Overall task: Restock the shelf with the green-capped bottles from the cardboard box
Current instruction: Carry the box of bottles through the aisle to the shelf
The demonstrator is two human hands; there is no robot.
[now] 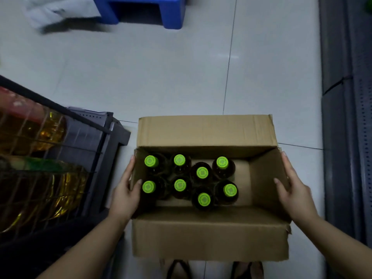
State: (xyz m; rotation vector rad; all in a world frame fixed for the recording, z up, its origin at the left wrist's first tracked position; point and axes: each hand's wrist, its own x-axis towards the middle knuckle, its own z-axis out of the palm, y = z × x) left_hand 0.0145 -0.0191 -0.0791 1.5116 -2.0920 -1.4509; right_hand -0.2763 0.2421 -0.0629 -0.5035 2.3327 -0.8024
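Eight green-capped bottles [202, 172] are standing upright inside the open cardboard box [209, 234], bunched toward its left half in a loose cluster, while the right part of the box floor is lying bare. The box is sitting on the pale tiled floor [161, 77] with its far and near flaps folded outward. Both hands are gripping the box by its short sides — the left hand [125, 193] is wrapping over the left wall with the thumb hooked inside, just beside the nearest bottle, and the right hand [292, 190] is clasping the right wall, thumb inside and fingers outside. To the left of the box a dark wire rack [94, 158] is holding large bottles of golden oil [30, 133]. A grey shelf unit [346, 137] is running along the right edge, and a blue plastic stool [141, 9] is standing further off on the floor — near a blurred white object.
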